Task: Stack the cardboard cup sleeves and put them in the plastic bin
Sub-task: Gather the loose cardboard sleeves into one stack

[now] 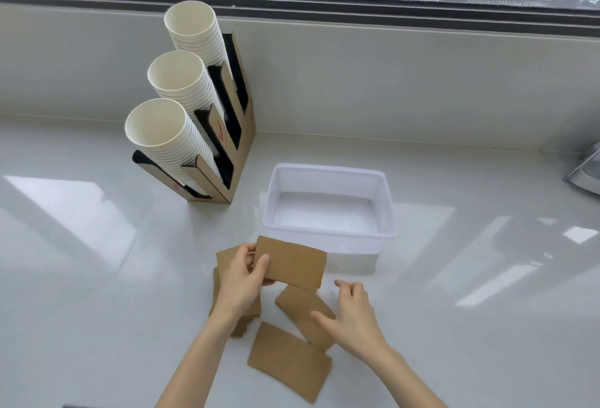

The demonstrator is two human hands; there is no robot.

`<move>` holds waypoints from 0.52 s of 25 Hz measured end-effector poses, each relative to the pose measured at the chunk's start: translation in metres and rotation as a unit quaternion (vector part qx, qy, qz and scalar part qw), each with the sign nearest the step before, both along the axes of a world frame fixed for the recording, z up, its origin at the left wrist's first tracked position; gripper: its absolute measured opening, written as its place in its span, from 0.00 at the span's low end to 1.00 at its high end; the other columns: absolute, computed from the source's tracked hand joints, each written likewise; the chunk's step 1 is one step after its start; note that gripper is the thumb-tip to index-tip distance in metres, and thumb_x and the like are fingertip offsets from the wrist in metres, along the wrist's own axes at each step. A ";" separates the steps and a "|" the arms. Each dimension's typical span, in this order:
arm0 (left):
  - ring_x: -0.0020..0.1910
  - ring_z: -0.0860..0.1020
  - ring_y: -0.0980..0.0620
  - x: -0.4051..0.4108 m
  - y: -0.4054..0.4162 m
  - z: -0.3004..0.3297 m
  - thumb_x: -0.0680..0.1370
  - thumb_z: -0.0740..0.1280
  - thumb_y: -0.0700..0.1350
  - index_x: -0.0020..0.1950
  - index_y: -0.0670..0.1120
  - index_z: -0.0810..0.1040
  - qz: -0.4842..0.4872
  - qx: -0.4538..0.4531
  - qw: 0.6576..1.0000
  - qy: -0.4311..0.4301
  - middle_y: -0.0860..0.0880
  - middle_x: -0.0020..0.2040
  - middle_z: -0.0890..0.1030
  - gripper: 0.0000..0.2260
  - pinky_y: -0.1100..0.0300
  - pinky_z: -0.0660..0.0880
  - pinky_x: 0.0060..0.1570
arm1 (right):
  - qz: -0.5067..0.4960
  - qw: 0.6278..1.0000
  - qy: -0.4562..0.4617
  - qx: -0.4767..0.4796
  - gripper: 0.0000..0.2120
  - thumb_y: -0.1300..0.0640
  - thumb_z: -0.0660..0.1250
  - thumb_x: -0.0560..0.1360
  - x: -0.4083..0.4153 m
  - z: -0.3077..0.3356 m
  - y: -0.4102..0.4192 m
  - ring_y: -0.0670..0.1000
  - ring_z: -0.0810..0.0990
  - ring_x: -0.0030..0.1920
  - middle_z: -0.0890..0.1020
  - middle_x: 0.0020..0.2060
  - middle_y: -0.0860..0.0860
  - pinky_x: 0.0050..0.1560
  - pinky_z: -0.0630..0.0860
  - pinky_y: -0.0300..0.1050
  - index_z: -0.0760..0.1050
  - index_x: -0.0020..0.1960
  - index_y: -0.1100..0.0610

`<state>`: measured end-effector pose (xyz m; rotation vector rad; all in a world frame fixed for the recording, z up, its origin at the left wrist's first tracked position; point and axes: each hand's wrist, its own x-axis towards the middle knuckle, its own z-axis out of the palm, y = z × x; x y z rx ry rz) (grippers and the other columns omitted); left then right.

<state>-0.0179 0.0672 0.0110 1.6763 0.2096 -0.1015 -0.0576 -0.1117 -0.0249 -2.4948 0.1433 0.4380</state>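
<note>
My left hand (242, 281) grips a flat brown cardboard sleeve (293, 264) by its left end and holds it above the counter, just in front of the bin. The translucent white plastic bin (386, 203) stands open with nothing in it. My right hand (352, 313) hovers with its fingers spread over another sleeve (300, 308) lying on the counter. A third sleeve (289, 364) lies nearest to me. More sleeves (224, 258) lie under and behind my left hand, partly hidden.
A cardboard holder (242, 154) with three slanted stacks of white paper cups (168, 135) stands at the back left. A grey object (587, 174) pokes in at the right edge. A low wall and a window run along the back of the glossy white counter.
</note>
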 end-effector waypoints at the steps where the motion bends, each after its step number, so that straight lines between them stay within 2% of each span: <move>1: 0.43 0.78 0.57 0.000 0.002 0.001 0.77 0.59 0.39 0.50 0.47 0.70 0.009 -0.002 1.000 0.000 0.50 0.44 0.79 0.04 0.70 0.78 0.32 | 0.025 0.999 0.014 -0.043 0.33 0.43 0.64 0.70 -0.001 -0.002 0.007 0.55 0.63 0.66 0.64 0.64 0.55 0.65 0.64 0.47 0.59 0.68 0.59; 3: 0.43 0.78 0.55 -0.001 0.005 0.001 0.77 0.59 0.39 0.51 0.44 0.70 0.025 0.003 1.000 0.000 0.48 0.45 0.79 0.05 0.70 0.78 0.32 | 0.055 0.993 0.011 -0.101 0.30 0.44 0.65 0.69 -0.001 -0.005 0.021 0.56 0.65 0.63 0.66 0.61 0.55 0.61 0.65 0.47 0.63 0.63 0.59; 6: 0.45 0.77 0.50 -0.004 0.007 0.001 0.77 0.59 0.38 0.53 0.43 0.69 0.038 0.009 0.999 0.001 0.44 0.47 0.79 0.05 0.70 0.79 0.32 | 0.063 0.990 -0.004 -0.124 0.24 0.49 0.65 0.69 0.001 -0.008 0.030 0.57 0.66 0.60 0.68 0.59 0.56 0.57 0.66 0.47 0.64 0.59 0.60; 13: 0.44 0.78 0.51 -0.002 0.017 0.001 0.77 0.59 0.40 0.53 0.45 0.69 0.068 0.014 0.998 0.005 0.43 0.49 0.79 0.05 0.69 0.79 0.33 | -0.037 0.993 -0.025 -0.107 0.24 0.48 0.64 0.70 0.008 -0.001 -0.006 0.58 0.67 0.61 0.68 0.58 0.57 0.58 0.67 0.47 0.64 0.60 0.60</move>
